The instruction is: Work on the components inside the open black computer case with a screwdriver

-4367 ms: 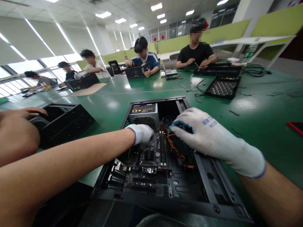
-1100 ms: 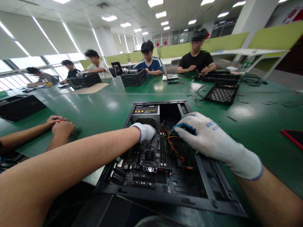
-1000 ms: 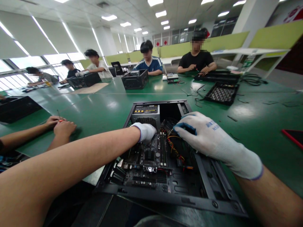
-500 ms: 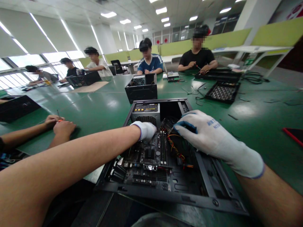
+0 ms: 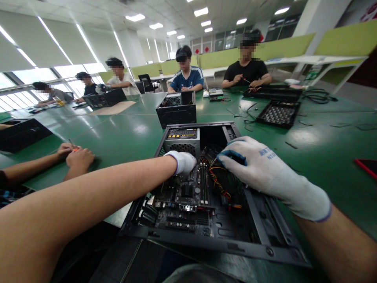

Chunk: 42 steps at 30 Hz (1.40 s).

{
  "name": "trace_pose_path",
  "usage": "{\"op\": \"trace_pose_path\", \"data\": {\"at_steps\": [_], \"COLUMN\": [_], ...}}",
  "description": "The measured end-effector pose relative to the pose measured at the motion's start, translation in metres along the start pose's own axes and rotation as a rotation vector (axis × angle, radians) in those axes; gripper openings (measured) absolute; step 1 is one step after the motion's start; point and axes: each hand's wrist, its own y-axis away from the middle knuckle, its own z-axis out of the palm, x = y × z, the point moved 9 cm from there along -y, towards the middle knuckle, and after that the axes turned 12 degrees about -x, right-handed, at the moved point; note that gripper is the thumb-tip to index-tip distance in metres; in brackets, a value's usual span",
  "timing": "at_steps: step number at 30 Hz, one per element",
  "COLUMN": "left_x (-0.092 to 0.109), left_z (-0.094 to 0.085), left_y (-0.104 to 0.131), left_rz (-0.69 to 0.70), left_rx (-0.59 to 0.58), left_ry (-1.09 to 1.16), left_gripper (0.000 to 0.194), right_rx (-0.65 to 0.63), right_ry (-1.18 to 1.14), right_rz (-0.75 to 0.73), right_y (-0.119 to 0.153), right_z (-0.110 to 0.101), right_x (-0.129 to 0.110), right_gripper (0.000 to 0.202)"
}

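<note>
An open black computer case point(image 5: 244, 249) lies in front of me, with a motherboard point(image 5: 187, 190) and a power supply point(image 5: 182, 143) inside. My left hand point(image 5: 185, 162), in a white glove, reaches in at the motherboard's top edge beside the power supply; its fingertips are hidden. My right hand point(image 5: 247, 161), gloved in white with blue fingertips, bends over the case's right side near the cable bundle point(image 5: 216, 181). Its thumb and fingers curve toward each other, and whatever lies between their tips is too dark to make out.
Another black case point(image 5: 176, 114) stands just beyond mine. A co-worker's hands point(image 5: 78, 155) hold a screwdriver at the left. A black tray of small parts point(image 5: 278, 114) and loose cables point(image 5: 319, 95) lie at the right. Several people sit around the green table point(image 5: 123, 137).
Both my hands stay in nearly the same places. The whole view has shifted very slightly. Across the table, the person in blue has raised their head a little.
</note>
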Motion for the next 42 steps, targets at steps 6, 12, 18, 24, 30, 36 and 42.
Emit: {"op": "trace_pose_path", "data": {"at_steps": [6,12,18,24,30,36,42], "left_x": [0.002,0.001,0.0,0.003,0.002,-0.004,-0.005], "left_z": [0.004,0.01,0.007,0.007,0.003,-0.001,0.0], "left_y": [-0.003,-0.01,-0.007,-0.003,0.0,0.008,0.006], "left_rz": [0.019,0.02,-0.005,-0.011,0.001,-0.057,-0.061], "left_rx": [-0.052,-0.056,-0.026,-0.01,0.013,-0.04,-0.035], "left_ry": [-0.094,-0.111,-0.099,-0.075,-0.084,-0.102,-0.106], "left_gripper": [0.05,0.055,0.053,0.065,0.068,0.046,0.041], "right_rx": [0.004,0.004,-0.002,-0.01,-0.007,-0.009,-0.006], "right_ry": [0.007,0.003,0.007,0.007,0.001,-0.003,-0.011], "right_rz": [-0.009,0.005,0.02,0.015,0.021,0.023,0.037], "right_y": [0.001,0.001,0.002,0.002,0.003,0.002,0.002], "right_z": [0.0,-0.001,-0.002,-0.001,-0.001,-0.001,-0.002], "right_x": [-0.001,-0.001,-0.001,-0.002,-0.001,-0.002,0.0], "right_gripper": [0.034,0.036,0.038,0.038,0.036,0.036,0.037]}}
